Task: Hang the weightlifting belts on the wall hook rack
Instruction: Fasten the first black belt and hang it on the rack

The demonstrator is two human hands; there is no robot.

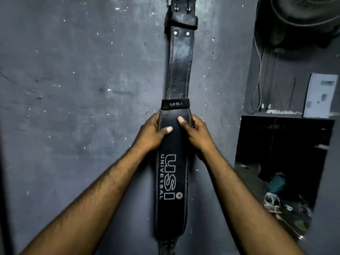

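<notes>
A black leather weightlifting belt (179, 70) hangs straight down the grey wall, its buckle end at the top edge of the view; the hook is out of sight. Its wide padded part carries white lettering. My left hand (150, 134) grips the belt's left edge just below the small keeper loop, thumb across the front. My right hand (195, 132) grips the right edge at the same height, thumb on the front face. The belt's lower end runs out of view at the bottom.
The grey wall (82, 89) is scuffed with paint chips. To the right is a recess with a fan (303, 13) above, hanging cords, a white sheet (321, 95), and a dark opening (281, 150) with clutter on the floor.
</notes>
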